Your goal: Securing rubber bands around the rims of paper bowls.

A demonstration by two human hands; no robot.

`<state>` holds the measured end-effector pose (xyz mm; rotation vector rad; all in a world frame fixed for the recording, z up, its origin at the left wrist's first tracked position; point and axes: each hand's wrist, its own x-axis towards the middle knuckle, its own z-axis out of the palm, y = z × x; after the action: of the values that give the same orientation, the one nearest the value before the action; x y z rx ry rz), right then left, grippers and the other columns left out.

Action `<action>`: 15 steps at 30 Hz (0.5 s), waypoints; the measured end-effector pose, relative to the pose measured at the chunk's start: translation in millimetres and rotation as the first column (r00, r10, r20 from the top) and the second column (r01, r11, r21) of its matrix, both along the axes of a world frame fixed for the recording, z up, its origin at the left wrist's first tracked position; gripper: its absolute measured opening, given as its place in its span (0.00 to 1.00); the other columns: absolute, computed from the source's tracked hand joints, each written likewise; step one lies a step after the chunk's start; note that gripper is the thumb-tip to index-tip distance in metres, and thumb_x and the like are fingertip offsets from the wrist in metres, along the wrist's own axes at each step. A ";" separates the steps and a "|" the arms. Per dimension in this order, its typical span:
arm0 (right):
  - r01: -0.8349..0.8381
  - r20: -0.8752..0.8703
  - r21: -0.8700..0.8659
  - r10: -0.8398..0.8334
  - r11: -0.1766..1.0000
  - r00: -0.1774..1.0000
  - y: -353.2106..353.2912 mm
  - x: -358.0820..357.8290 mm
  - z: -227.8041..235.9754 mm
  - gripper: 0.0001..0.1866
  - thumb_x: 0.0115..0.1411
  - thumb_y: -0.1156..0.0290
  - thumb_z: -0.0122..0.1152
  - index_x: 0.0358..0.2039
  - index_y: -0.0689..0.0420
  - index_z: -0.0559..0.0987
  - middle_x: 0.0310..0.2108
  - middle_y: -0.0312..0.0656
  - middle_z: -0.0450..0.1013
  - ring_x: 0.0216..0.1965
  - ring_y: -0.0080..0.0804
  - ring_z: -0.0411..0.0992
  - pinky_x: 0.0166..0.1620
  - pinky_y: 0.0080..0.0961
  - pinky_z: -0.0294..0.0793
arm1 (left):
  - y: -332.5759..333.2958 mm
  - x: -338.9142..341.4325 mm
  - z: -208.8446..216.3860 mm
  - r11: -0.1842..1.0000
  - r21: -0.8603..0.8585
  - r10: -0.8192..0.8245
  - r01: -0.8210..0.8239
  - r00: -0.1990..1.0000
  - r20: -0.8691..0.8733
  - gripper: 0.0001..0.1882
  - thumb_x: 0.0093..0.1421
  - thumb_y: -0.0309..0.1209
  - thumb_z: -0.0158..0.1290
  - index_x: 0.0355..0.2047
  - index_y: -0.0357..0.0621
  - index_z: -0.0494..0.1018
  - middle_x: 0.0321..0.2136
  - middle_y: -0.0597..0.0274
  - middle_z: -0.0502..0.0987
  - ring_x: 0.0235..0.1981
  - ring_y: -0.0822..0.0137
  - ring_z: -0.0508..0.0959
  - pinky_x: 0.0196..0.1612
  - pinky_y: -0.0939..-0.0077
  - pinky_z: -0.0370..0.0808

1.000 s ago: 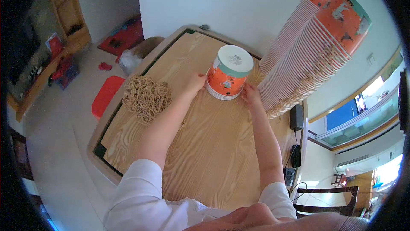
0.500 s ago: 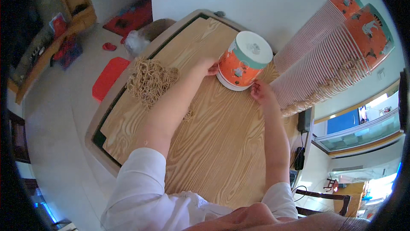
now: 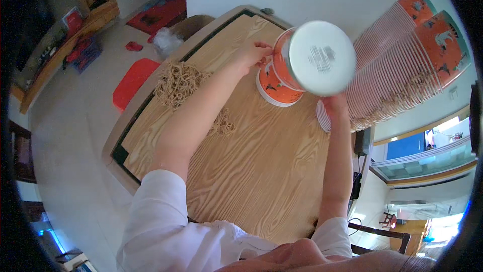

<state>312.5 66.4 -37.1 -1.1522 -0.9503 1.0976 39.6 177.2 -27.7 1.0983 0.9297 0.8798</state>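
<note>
A round paper bucket with an orange animal print point(image 3: 283, 63) is tilted in the air, its pale base facing me. Beneath it, a second orange paper bucket point(image 3: 271, 88) rests on the table with its white rim down. The curled fingers of my left hand point(image 3: 254, 57) grip the left side of the raised bucket. My right hand point(image 3: 334, 107) is at its lower right, closed on it, with the fingertips hidden behind the base. A loose heap of tan rubber bands point(image 3: 178, 83) lies beside my left forearm.
Two long stacks of nested buckets point(image 3: 395, 73) lean at the right, close to my right hand, with tan bands point(image 3: 402, 98) along the nearer one. The wooden table point(image 3: 251, 171) has a raised edge. A red stool point(image 3: 133, 83) stands to its left.
The upper bucket has been lifted off the one under it and tipped toward the right, uncovering the lower bucket. Both hands have risen with it, the right one moving further right.
</note>
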 end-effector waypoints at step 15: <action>-0.665 0.782 -0.183 0.517 0.724 0.348 -168.1 -80.3 67.0 0.12 0.42 0.88 0.55 0.26 0.58 0.77 0.30 0.42 0.73 0.37 0.35 0.72 0.39 0.26 0.72 | -206.0 -150.3 -25.8 0.825 0.488 0.202 0.285 0.658 -0.725 0.07 0.52 0.29 0.55 0.31 0.42 0.73 0.29 0.55 0.72 0.31 0.57 0.75 0.36 0.65 0.73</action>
<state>232.1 -101.7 29.9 -1.1770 -2.3161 0.9902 -110.7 -28.8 -53.5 2.1188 1.3550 0.6477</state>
